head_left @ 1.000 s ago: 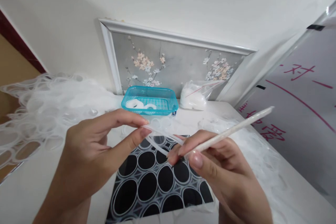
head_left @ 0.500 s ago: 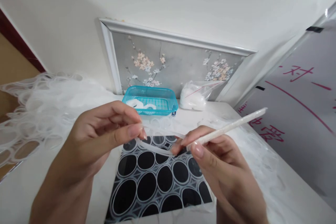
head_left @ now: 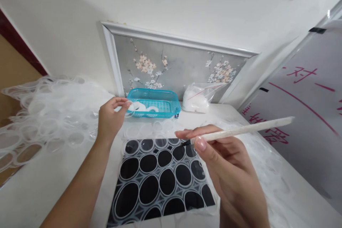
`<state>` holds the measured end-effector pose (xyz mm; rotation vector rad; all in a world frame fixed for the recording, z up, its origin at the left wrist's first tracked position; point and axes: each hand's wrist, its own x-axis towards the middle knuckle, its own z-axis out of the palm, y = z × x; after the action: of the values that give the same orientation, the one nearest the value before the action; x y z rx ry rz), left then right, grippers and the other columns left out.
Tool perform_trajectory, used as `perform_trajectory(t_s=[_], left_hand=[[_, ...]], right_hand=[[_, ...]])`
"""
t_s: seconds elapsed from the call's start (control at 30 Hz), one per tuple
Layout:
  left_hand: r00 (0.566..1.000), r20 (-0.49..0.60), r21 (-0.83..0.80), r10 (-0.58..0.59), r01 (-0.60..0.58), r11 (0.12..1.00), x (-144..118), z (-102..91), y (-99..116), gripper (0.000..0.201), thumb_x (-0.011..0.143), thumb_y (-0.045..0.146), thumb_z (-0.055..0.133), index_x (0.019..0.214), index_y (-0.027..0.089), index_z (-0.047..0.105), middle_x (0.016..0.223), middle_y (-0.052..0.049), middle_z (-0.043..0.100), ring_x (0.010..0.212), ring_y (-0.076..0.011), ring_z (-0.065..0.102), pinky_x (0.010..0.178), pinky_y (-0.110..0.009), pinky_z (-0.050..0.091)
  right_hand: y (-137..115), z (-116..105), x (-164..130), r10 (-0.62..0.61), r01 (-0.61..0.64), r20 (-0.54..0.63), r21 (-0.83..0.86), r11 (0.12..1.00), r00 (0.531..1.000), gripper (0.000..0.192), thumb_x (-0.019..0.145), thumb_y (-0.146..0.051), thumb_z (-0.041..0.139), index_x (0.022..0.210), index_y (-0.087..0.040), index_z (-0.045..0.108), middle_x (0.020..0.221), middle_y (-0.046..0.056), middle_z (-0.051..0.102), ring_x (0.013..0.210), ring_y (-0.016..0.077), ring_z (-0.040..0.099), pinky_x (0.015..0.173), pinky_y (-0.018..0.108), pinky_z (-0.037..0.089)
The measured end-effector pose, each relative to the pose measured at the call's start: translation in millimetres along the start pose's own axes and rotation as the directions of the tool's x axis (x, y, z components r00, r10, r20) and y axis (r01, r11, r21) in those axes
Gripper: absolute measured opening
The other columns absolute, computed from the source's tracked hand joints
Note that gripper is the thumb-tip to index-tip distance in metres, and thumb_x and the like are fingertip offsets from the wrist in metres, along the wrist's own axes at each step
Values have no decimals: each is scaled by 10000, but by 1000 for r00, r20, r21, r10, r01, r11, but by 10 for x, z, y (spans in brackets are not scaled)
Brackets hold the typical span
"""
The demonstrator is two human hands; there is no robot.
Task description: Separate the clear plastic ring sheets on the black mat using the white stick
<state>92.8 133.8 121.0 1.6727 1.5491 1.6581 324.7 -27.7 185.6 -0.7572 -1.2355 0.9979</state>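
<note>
Between thumb and fingers my left hand (head_left: 113, 115) pinches a thin translucent ring (head_left: 130, 111) at the left end of a blue plastic basket (head_left: 175, 108). White rings (head_left: 153, 109) lie inside that basket. My right hand (head_left: 221, 156) grips a slim white-handled tool (head_left: 248, 127) with a dark pointed tip, perhaps wrapped in film. Its tip hovers over the upper right of a black sheet (head_left: 167, 181) patterned with pale ring outlines. Whether the tip touches the sheet I cannot tell.
Left lies a large heap of translucent ring-cut film (head_left: 58, 114), with more film (head_left: 267, 171) at the right. Behind the basket a framed flower picture (head_left: 184, 57) leans on the wall, beside a clear bag (head_left: 197, 98) of white material. A whiteboard (head_left: 301, 114) stands right.
My left hand has moved away from my right, up and left to the basket, carrying the ring clear of the tool. My right hand stays over the sheet, its tool tilted flatter.
</note>
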Motion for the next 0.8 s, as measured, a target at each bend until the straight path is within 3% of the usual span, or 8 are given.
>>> perform_trajectory(t_s=[0.07,0.13,0.33,0.5,0.67,0.73,0.8], left_hand=[[991,-132,41,34,-29,999,60,-2,-119,193,735,331,665,863,187,665,862,-27,708,893,-205,664,838,-312,495],[980,-200,-8,-10,9,1000,138,9,-287,200,721,318,651,862,176,647,866,-38,697,905,-209,662,823,-304,501],[979,-183,-47,-88,81,996,220,89,-668,249,721,355,620,885,167,618,854,-53,700,845,-197,677,747,-272,513],[993,-81,74,-87,93,993,257,110,-694,294,751,382,579,940,160,619,808,-51,707,758,-193,673,659,-261,503],[998,49,292,-26,10,956,637,163,-621,303,826,368,512,1008,144,603,936,-87,706,886,-203,662,796,-292,487],[986,166,389,2,-67,919,778,212,-568,267,853,327,505,1026,157,614,965,-86,704,923,-207,652,845,-313,467],[940,341,463,11,-178,868,844,271,-532,205,854,298,551,986,170,644,906,-61,706,891,-203,652,861,-338,459]], right_hand=[[-4,-10,-2,-4,4,-5,-4,1000,1000,128,902,-232,615,916,-293,726,931,-36,727,973,126,662,911,246,509],[-9,-18,-5,0,0,-10,-12,1000,1000,128,905,-236,611,919,-295,724,919,-38,721,973,126,658,909,243,507],[-9,-19,-2,48,-48,-13,-19,999,999,125,914,-240,597,916,-290,711,910,-38,705,976,117,641,891,222,503],[-3,-71,5,85,-86,-42,-24,996,996,103,904,-272,609,905,-291,710,894,-38,690,934,109,638,829,200,511],[4,-235,32,80,-86,-101,-57,995,992,101,889,-303,616,864,-290,713,883,-11,692,930,154,645,828,265,533],[3,-323,54,53,-65,-122,-96,993,991,123,889,-316,612,840,-284,720,872,4,703,917,169,653,857,296,536],[-3,-417,79,23,-45,-152,-142,989,988,132,880,-325,621,822,-276,729,866,16,712,920,176,662,906,307,527]])
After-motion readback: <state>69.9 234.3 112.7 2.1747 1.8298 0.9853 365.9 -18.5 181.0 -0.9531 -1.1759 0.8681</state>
